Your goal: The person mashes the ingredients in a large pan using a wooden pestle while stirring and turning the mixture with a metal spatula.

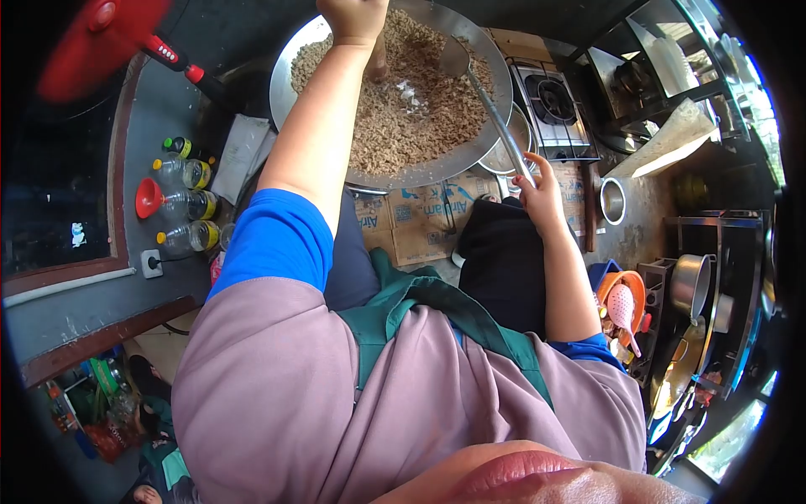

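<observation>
A wide metal wok [290, 80] in front of me holds a heap of brown, crumbly food [403, 139], with small white pieces [409, 94] on top near the middle. My left hand [353, 15], cut off by the upper edge, is closed around a wooden stick [379, 60] whose lower end goes into the food. My right hand [539, 191] grips the handle of a metal ladle [495, 113]. The ladle's round bowl lies over the food at the wok's far right side.
Right of the wok stand a gas stove [550, 99] and a metal pot [613, 202]. Oil bottles [189, 203], a red funnel [149, 198] and a red fan [101, 34] are at left. Cardboard [416, 223] lies below the wok. Another person [159, 449] is partly visible at lower left.
</observation>
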Available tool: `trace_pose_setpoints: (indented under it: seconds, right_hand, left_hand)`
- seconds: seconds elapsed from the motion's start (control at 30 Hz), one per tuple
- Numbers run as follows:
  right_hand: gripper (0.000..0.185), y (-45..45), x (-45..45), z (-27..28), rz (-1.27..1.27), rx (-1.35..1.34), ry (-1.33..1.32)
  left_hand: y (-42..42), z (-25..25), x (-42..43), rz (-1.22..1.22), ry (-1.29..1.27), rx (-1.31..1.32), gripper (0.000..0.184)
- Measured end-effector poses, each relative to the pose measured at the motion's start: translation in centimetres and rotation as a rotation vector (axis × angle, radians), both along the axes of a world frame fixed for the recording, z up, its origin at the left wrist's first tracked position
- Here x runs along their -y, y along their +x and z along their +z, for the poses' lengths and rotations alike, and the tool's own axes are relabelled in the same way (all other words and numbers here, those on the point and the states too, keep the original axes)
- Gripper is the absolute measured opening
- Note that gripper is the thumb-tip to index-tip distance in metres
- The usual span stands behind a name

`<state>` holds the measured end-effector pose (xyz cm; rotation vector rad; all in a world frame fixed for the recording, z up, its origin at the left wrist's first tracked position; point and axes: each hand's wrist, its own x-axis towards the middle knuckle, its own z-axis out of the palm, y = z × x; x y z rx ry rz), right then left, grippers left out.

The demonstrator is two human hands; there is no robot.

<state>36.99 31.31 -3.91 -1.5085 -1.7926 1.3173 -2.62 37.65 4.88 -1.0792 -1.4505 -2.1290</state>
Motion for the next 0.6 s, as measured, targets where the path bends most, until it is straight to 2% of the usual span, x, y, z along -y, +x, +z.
trace_pose_setpoints:
  seconds: [0.23, 0.37, 0.47, 0.57, 0.6]
  right_hand:
    - [0.05, 0.2, 0.0, -0.2, 0.015, 0.018, 0.024]
    - [0.049, 0.0, 0.3, 0.4, -0.015, 0.001, 0.003]
    - [0.048, -0.3, 0.4, 0.5, -0.026, 0.017, -0.001]
    - [0.049, -0.3, 0.2, 0.4, -0.008, 0.04, 0.012]
    - [0.049, -0.2, 0.1, 0.0, 0.006, 0.028, 0.017]
  left_hand:
    - [0.0, -1.1, -0.2, 0.046, 0.0, -0.07, 0.027]
    - [0.8, 0.6, 0.6, -0.065, -0.057, -0.03, 0.026]
    - [0.6, 0.0, 0.1, -0.102, -0.017, 0.015, 0.028]
    - [1.0, -2.2, -1.4, 0.052, 0.066, 0.009, 0.029]
    - [1.2, -1.9, -1.3, 0.021, 0.041, 0.019, 0.03]
